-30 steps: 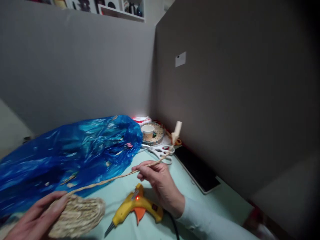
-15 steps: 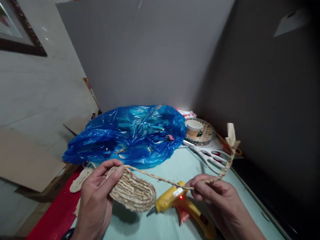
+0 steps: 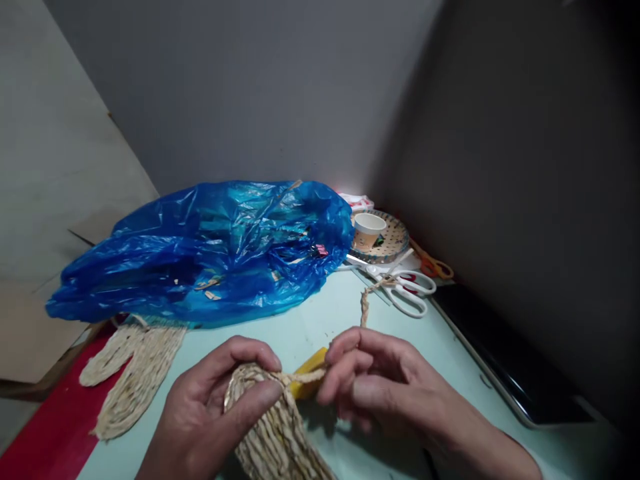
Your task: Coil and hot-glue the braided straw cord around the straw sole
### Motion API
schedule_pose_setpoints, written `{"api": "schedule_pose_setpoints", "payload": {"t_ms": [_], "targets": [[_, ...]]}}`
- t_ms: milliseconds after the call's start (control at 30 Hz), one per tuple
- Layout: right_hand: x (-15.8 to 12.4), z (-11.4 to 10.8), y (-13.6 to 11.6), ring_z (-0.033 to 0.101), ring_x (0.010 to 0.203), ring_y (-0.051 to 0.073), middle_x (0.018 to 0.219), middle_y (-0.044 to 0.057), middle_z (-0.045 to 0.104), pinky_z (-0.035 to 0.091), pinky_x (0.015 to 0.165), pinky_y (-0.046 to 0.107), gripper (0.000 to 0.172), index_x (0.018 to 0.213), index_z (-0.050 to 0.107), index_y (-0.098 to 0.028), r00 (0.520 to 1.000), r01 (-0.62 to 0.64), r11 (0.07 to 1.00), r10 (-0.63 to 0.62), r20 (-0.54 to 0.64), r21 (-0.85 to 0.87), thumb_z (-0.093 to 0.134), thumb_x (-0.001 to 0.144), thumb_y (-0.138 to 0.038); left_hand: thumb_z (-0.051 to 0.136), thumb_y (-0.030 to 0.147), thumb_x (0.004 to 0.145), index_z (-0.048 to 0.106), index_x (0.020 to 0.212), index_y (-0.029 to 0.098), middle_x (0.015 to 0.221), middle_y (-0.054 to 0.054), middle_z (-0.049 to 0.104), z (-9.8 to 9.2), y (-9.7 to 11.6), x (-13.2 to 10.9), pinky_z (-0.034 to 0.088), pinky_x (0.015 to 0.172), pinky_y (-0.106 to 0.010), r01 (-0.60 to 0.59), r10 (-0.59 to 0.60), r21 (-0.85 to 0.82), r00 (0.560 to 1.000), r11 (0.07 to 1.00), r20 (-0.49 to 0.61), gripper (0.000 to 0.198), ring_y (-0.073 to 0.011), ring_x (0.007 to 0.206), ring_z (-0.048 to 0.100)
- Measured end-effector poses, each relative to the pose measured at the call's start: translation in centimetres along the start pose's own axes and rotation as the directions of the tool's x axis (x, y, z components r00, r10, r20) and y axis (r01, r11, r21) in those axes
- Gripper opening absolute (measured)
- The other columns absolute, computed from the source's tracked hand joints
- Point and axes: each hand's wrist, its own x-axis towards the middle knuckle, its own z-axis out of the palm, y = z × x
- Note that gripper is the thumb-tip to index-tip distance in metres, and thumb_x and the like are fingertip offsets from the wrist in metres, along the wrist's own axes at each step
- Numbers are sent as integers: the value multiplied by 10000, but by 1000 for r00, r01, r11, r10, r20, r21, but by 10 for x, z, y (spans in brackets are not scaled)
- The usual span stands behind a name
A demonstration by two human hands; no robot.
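My left hand (image 3: 215, 407) is closed on the rounded end of a coiled straw piece (image 3: 283, 437), thumb on its near face and fingers behind. From its upper edge a braided straw cord (image 3: 365, 308) runs to my right hand (image 3: 385, 380). The fingers of that hand are closed round the cord, whose loose end rises behind them toward white-handled scissors (image 3: 410, 291). Between my hands, a yellow glue gun (image 3: 314, 361) lies behind the cord, mostly hidden.
A blue plastic bag (image 3: 210, 247) spreads across the back. Behind the scissors, a paper cup (image 3: 369, 230) stands on a woven tray (image 3: 397, 243). Orange-handled scissors (image 3: 435, 267) and a black flat device (image 3: 505, 353) lie right. More coiled straw pieces (image 3: 143, 373) lie left.
My right hand has moved left, close to my left hand, shortening the cord between them. The coiled piece has turned to point steeply downward. The view has shifted, showing more of the left straw pieces.
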Motion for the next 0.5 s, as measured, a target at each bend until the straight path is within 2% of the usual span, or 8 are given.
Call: {"api": "schedule_pose_setpoints", "payload": {"t_ms": [67, 100, 133, 200, 233, 333, 400, 500], "targets": [[-4, 2, -4, 614, 710, 152, 887, 26, 744, 483, 678, 287, 255, 1033, 651, -242, 981, 164, 946, -186, -55, -280, 775, 810, -244, 794, 370, 654, 728, 658, 295, 681, 29, 629, 1, -2, -3, 447, 635, -228, 16, -16, -4, 999, 1000, 44, 100, -155, 652, 520], [-5, 3, -5, 612, 757, 170, 888, 27, 727, 486, 718, 310, 271, 1057, 657, -240, 947, 267, 853, -320, -44, -449, 772, 814, -206, 794, 375, 656, 731, 662, 297, 681, 30, 627, 2, -3, -4, 444, 625, -225, 25, -25, -10, 997, 1000, 68, 101, -153, 647, 515], [-6, 4, -6, 608, 807, 186, 898, 36, 708, 483, 754, 328, 273, 1077, 664, -228, 901, 348, 719, -434, 1, -601, 764, 828, -181, 794, 377, 657, 733, 664, 297, 682, 31, 627, 2, -4, -5, 445, 620, -223, 32, -31, -13, 995, 999, 90, 101, -151, 644, 514], [-8, 6, -4, 592, 893, 208, 938, 62, 684, 466, 818, 354, 232, 1090, 675, -189, 814, 443, 448, -564, 139, -776, 734, 868, -161, 801, 372, 651, 735, 659, 294, 684, 28, 636, 4, -6, -7, 457, 628, -218, 37, -36, -2, 992, 999, 121, 102, -154, 657, 532], [-8, 6, -2, 584, 903, 211, 946, 71, 684, 458, 834, 366, 197, 1088, 672, -174, 787, 477, 358, -582, 208, -803, 702, 894, -152, 804, 371, 649, 735, 659, 293, 687, 27, 643, 5, -6, -8, 465, 635, -215, 37, -38, 8, 991, 999, 126, 104, -158, 673, 549], [-7, 6, 3, 572, 853, 212, 924, 91, 701, 454, 824, 390, 170, 1078, 653, -143, 725, 558, 219, -599, 341, -801, 568, 945, -82, 800, 369, 658, 737, 681, 301, 715, 32, 665, 8, -8, -11, 489, 650, -203, 40, -43, 35, 992, 999, 121, 96, -161, 706, 594], [-6, 5, 5, 555, 818, 215, 901, 111, 692, 460, 779, 377, 220, 1081, 653, -112, 699, 577, 164, -605, 380, -800, 513, 930, -36, 802, 350, 657, 755, 739, 316, 786, 32, 693, 11, -8, -12, 509, 695, -199, 19, -23, 41, 996, 999, 92, 100, -172, 775, 633], [-8, 5, 5, 522, 774, 212, 857, 112, 659, 454, 675, 336, 240, 1043, 676, -93, 700, 560, 122, -600, 388, -820, 487, 911, -25, 815, 323, 636, 773, 796, 332, 876, 24, 727, 13, -9, -13, 530, 776, -215, -38, 36, 57, 999, 998, 35, 165, -198, 872, 667]]}}
